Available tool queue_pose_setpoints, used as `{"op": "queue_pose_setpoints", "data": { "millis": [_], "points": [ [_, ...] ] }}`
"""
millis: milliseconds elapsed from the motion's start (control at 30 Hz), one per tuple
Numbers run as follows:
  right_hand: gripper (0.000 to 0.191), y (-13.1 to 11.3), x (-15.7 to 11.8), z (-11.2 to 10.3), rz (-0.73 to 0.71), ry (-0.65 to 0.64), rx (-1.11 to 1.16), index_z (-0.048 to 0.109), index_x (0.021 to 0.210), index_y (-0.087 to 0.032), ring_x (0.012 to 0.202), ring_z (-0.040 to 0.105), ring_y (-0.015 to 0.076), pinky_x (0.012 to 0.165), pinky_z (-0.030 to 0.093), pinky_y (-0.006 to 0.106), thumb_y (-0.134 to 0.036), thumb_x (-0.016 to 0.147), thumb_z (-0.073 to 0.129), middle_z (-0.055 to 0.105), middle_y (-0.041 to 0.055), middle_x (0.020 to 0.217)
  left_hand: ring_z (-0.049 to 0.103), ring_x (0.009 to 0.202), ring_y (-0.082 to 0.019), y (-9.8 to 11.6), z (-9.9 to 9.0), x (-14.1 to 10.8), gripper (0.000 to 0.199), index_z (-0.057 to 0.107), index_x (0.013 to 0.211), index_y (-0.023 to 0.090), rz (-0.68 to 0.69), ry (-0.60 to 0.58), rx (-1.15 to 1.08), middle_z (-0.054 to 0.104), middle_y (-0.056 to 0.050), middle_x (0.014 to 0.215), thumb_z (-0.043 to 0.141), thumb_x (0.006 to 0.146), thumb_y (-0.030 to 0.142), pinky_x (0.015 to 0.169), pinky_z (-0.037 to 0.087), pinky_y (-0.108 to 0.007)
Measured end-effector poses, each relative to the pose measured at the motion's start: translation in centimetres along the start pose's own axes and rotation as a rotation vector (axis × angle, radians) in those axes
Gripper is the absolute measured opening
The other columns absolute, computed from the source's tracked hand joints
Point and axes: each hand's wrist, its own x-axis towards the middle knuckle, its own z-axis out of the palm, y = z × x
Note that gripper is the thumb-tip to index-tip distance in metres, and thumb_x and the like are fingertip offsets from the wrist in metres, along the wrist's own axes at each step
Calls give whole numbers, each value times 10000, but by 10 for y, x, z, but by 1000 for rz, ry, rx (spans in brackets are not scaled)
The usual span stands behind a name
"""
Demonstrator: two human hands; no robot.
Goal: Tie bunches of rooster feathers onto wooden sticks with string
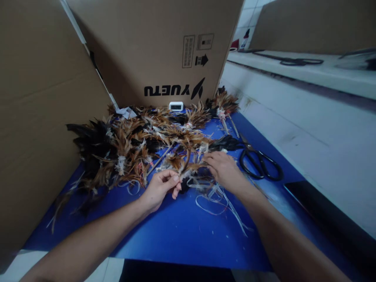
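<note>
Between the thumb and fingers of my left hand (164, 186) is a brown feather (187, 161), its tip pointing up. My right hand (220, 166) reaches over the feathers to the right, palm down with its fingers bent. Its fingertips touch the feather pile, and whether they grip anything is hidden. A large heap of brown and black feathers (123, 137), many in tied bunches, spreads beyond both hands. Loose clear plastic strips (217, 197) lie on the blue tabletop (188, 235) below my right hand. A thin stick (160, 159) rests among the feathers.
Black-handled scissors (260, 164) lie right of my right hand, beside a dark flat object (320, 211). A cardboard box (155, 47) stands behind the heap, with a small white digital display (176, 106) before it. Another cardboard panel (44, 109) rises at left.
</note>
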Motion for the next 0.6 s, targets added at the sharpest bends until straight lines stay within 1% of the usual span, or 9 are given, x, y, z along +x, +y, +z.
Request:
{"op": "queue_pose_setpoints", "data": {
  "millis": [67,133,233,300,467,533,600],
  "points": [
    [198,1,1,3,24,-19,-37,624,912,-180,967,500,252,806,382,380,-161,819,450,619,101,999,473,417,-51,0,0,0,272,554,705,126,-2,0,-1,573,10,592,638,730,384,429,389,-187],
    [173,1,3,3,45,6,-19,617,848,-177,929,509,246,792,384,370,-160,821,447,624,97,941,471,416,-51,0,0,0,275,553,700,126,-2,-3,-2,572,11,588,639,728,386,426,387,-187],
    [157,0,3,-3,86,119,133,604,828,-190,888,534,227,797,398,359,-161,816,451,630,72,880,471,415,-52,-1,0,0,272,552,692,129,1,-1,-2,569,14,584,639,729,383,426,387,-187],
    [150,-1,3,-9,172,219,251,601,839,-207,835,556,206,760,424,335,-181,813,456,631,51,850,475,418,-53,-1,-1,0,268,553,693,130,5,-2,1,571,14,588,635,732,382,427,388,-188],
    [107,-2,1,-30,473,472,502,599,847,-225,698,579,172,662,452,296,-274,781,530,631,18,762,472,418,-51,-1,-1,0,255,551,698,128,8,-10,6,567,12,590,623,748,367,426,389,-185],
    [128,-1,2,-35,571,539,682,592,843,-219,646,578,164,619,459,288,-301,746,574,622,9,714,471,417,-51,0,0,0,252,549,698,126,6,-10,2,566,11,590,624,747,361,428,390,-185],
    [159,2,2,-37,639,567,865,582,844,-218,600,573,154,576,460,277,-305,713,610,612,0,679,472,418,-50,0,0,0,248,549,701,125,4,-10,-1,566,12,592,626,747,357,430,390,-184]
  ]
}}
